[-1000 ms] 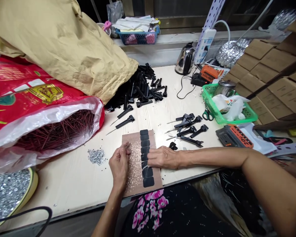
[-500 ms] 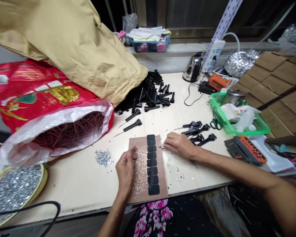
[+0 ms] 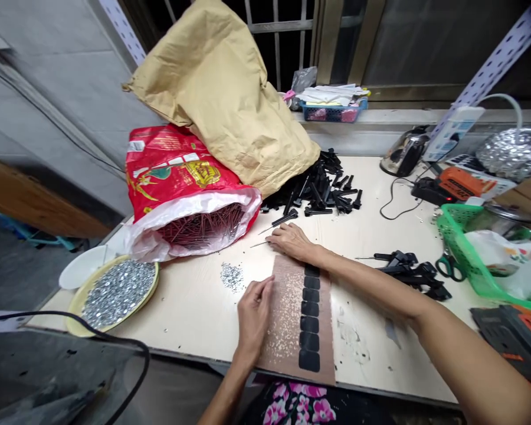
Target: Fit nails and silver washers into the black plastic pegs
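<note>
My right hand (image 3: 292, 241) reaches across to the left, past the top of a brown board. Its fingers close over a black plastic piece whose thin metal rod (image 3: 259, 244) sticks out to the left; the black part is hidden under the hand. Just behind it lies a similar black piece with a rod (image 3: 285, 217). Over the board's left edge, my left hand (image 3: 253, 316) is closed, thumb and fingertips pinched; whatever they hold is too small to make out. The brown board (image 3: 326, 354) carries a column of black square pads (image 3: 310, 324) and pale specks.
Small silver pieces lie in a pile (image 3: 232, 277) and fill a yellow bowl (image 3: 119, 292). A red bag (image 3: 177, 177) holds reddish rods. Loose black pieces (image 3: 323, 189) spill beneath a paper sack (image 3: 234, 88). Rodded black pieces (image 3: 413, 268), scissors (image 3: 450, 265) and a green basket (image 3: 478, 277) stand right.
My right hand has moved from the board's right side to the black piece at its upper left. My left hand stays by the board. The view has swung left.
</note>
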Motion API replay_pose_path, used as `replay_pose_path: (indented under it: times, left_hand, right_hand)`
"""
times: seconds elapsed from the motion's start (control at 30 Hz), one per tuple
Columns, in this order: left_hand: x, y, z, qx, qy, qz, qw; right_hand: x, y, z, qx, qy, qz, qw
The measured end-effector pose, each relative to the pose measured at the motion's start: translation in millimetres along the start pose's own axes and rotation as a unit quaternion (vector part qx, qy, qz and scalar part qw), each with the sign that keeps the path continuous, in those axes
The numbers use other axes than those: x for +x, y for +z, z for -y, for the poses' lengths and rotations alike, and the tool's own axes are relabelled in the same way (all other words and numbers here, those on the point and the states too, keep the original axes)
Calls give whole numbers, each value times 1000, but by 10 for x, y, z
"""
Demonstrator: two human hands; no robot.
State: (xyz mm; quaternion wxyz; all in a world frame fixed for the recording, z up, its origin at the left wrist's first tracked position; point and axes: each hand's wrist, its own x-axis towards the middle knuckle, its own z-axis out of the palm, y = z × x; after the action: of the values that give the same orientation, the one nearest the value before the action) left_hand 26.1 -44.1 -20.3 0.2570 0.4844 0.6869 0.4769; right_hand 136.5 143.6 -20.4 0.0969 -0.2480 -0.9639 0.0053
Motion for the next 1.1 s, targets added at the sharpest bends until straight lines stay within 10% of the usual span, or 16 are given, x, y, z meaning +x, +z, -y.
replay_pose_path:
  times: [0.3,0.83,0.97,1.1]
  left_hand:
    - [272,-986,651,207,9,-110,972]
    - [474,-841,678,232,2,-60,971]
    - [383,-751,441,10,-92,-58,994]
    - [290,-523,73,-260,-176,-47,948]
  right_hand:
    - [169,117,48,20,14,5,1000]
    - [-390,-255,564,241,43,-97,965]
    - [-461,-353,781,273,26,-116,955]
    - [-527,-419,913,262,17,-123,957]
